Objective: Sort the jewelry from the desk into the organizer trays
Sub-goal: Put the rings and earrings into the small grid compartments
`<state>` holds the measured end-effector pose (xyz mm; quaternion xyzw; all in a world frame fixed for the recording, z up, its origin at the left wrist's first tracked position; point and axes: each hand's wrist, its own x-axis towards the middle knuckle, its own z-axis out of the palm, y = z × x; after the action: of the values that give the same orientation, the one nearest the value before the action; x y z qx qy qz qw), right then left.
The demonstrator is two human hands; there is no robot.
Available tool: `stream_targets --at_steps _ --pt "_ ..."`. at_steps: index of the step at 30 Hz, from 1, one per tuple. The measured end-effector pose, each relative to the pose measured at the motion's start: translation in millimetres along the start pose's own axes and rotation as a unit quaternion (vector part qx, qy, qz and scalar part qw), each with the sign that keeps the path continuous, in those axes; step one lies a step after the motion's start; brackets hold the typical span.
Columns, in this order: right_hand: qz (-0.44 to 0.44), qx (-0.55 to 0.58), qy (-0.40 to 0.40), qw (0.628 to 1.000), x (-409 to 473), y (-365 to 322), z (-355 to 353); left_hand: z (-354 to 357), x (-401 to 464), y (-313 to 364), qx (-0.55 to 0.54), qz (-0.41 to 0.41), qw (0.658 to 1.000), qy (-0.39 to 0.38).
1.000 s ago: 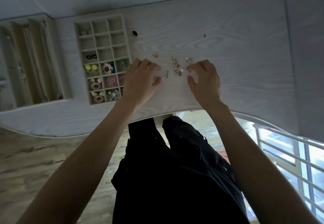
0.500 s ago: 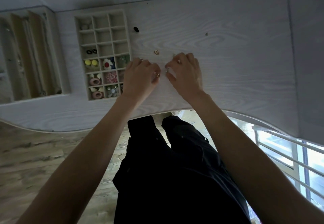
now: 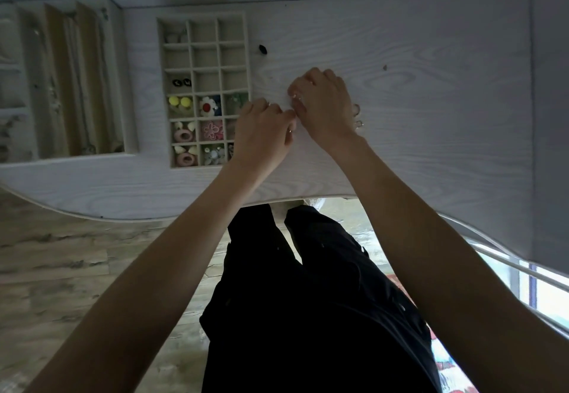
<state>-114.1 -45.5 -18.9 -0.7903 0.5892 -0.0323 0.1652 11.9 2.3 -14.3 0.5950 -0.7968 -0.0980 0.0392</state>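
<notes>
head view: my right hand (image 3: 323,106) has slid left over the loose jewelry to meet my left hand (image 3: 263,134); both curled, grip unclear, likely gathering

Both hands meet mid-tabletop, just right of the grid tray.

The left hand (image 3: 263,134) and right hand (image 3: 323,106) sit on the tabletop (image 3: 431,115) at frame centre, fingertips touching, the left one overlapping the lower right corner of the grid tray (image 3: 203,91). That tray lies left of centre, its lower compartments holding small pieces, its upper ones mostly bare. Further left, at the frame's left edge, lies the long-slot tray (image 3: 66,81). A few small rings (image 3: 357,117) lie just beside the right wrist. A small dark piece (image 3: 262,49) sits just right of the grid tray's upper right, and a speck (image 3: 385,67) further right.
</notes>
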Motion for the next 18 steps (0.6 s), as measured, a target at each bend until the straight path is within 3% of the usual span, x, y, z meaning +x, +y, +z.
stream_targets --at_steps 5,8,10,11,13,15,18 --pt "0.003 0.015 0.019 1.0 -8 0 5 -2 0 -3 -0.026 0.026 0.999 -0.007" --pt "0.001 0.017 0.041 0.999 -11 -1 5 -6 -1 -12 -0.092 0.015 0.994 0.061" --pt "-0.004 0.04 0.09 0.995 -13 -7 2 -20 -6 -22 -0.18 -0.041 0.979 0.087" --pt "-0.012 0.066 0.12 0.99 -14 -13 -1 -27 -10 -31 -0.244 -0.1 0.959 0.104" --pt "-0.047 0.125 0.147 0.98 -9 -38 -7 -42 -18 -55 -0.378 -0.225 0.885 0.152" --pt "-0.075 0.156 0.101 0.98 1 -69 -10 -47 -23 -78 -0.46 -0.301 0.815 0.182" --pt "-0.077 0.196 0.04 0.977 24 -109 -3 -47 -25 -106 -0.487 -0.326 0.787 0.194"
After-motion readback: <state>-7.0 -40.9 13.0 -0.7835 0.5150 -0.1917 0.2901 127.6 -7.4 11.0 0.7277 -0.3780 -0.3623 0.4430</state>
